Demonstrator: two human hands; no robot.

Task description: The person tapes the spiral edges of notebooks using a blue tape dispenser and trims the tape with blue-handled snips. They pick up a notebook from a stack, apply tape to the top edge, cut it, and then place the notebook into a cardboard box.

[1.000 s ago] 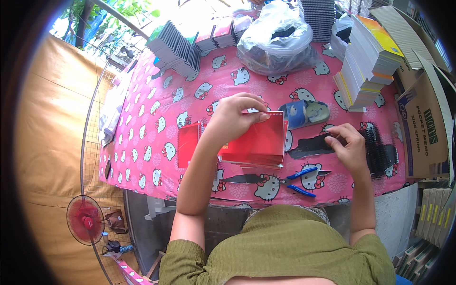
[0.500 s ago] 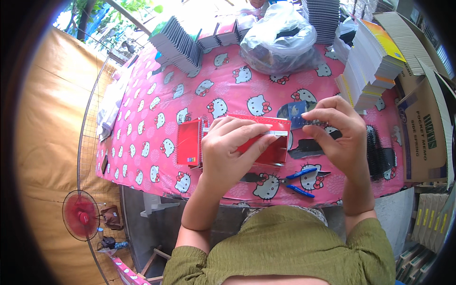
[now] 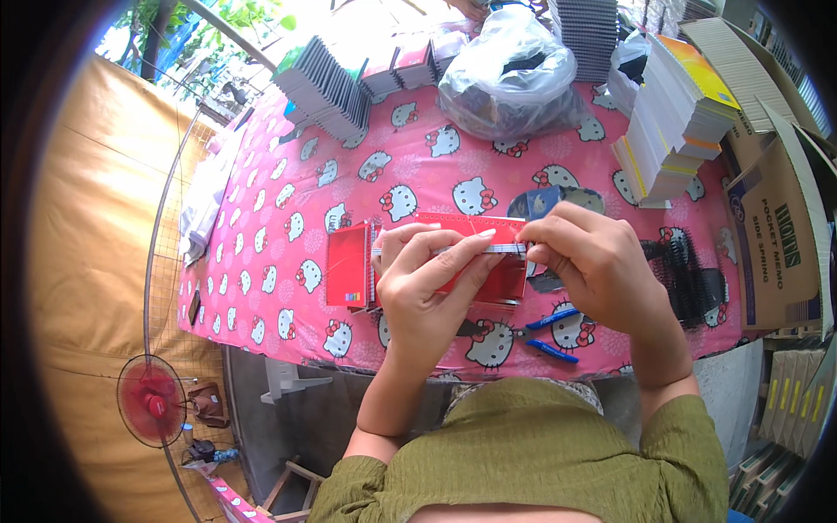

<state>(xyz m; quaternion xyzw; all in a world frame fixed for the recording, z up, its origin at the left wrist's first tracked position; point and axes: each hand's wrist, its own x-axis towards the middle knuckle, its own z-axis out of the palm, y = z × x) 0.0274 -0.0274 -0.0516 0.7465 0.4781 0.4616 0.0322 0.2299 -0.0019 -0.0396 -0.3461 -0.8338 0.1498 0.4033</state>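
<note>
My left hand [image 3: 423, 283] is closed on a thin red-covered memo pad [image 3: 508, 249], its white page edge turned up between thumb and fingers. At the pad's right end my right hand [image 3: 597, 266] pinches; a dark spiral coil between its fingertips is mostly hidden. Under and behind the pad lie loose red covers [image 3: 449, 224] with a row of punched holes. Left of them is a red spiral notebook [image 3: 350, 266], lying flat. Blue-handled pliers [image 3: 551, 335] rest open near the table's front edge. A heap of black coils [image 3: 682, 279] sits right of my right hand.
The table has a pink cartoon-cat cover [image 3: 288, 187]. At the back stand a notebook stack [image 3: 323, 87], a clear plastic bag [image 3: 510, 78] and dark stacks. A tall white pad stack [image 3: 676, 122] and cardboard box [image 3: 776, 235] flank the right. A red fan [image 3: 153, 401] stands left.
My right hand has moved left and slightly down with the coil, from apart to the pad's right end. My left hand has tilted the pad so its edge faces up.
</note>
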